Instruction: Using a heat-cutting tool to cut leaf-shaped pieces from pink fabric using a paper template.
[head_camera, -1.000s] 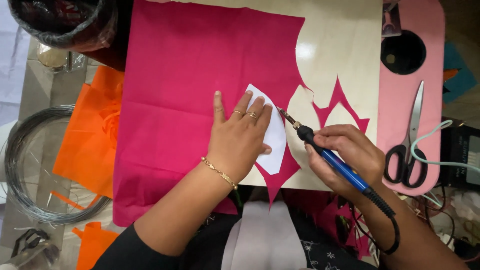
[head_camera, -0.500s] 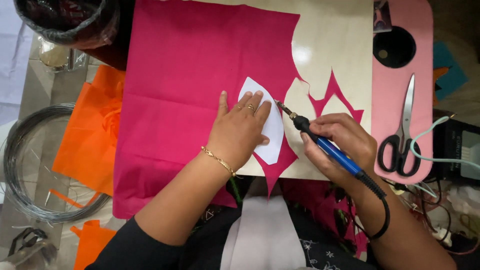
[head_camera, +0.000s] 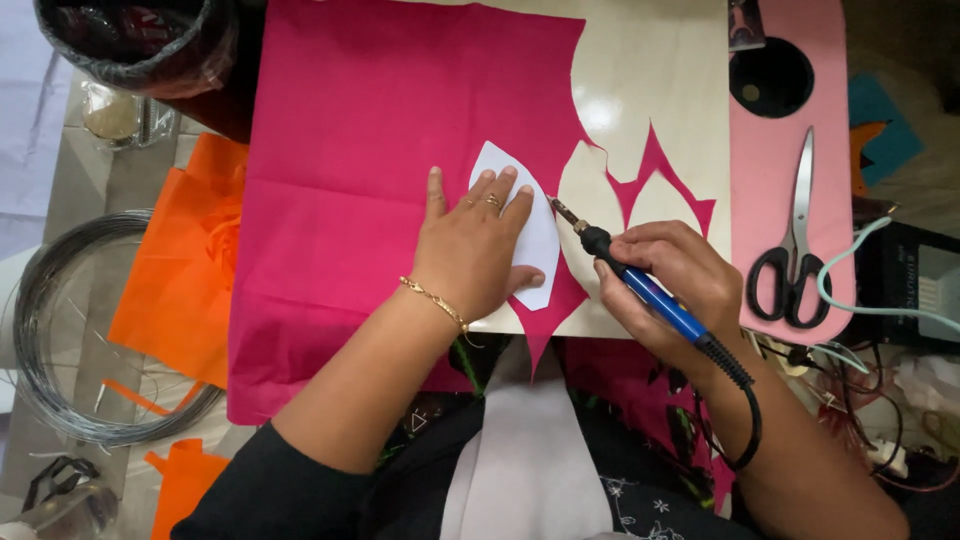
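A large pink fabric sheet (head_camera: 380, 150) lies on a pale table (head_camera: 660, 90). My left hand (head_camera: 470, 250) presses flat on a white petal-shaped paper template (head_camera: 535, 235) laid on the fabric's right edge. My right hand (head_camera: 670, 280) grips a blue-handled soldering iron (head_camera: 640, 285) like a pen, its metal tip touching the fabric just beside the template's right edge. To the right of the tip, the fabric edge is cut into pointed petal-shaped notches (head_camera: 660, 175). A black cord runs from the iron down past my wrist.
Black-handled scissors (head_camera: 795, 250) lie on a pink board (head_camera: 785, 150) at the right. Orange fabric (head_camera: 185, 270) and a coil of wire (head_camera: 60, 340) sit at the left. A dark bucket (head_camera: 135, 45) stands at top left. Cables and a black device (head_camera: 915, 280) crowd the right edge.
The iron's tip has slid up along the template's right edge. My left hand stays pressed on the template, and the view has shifted slightly.
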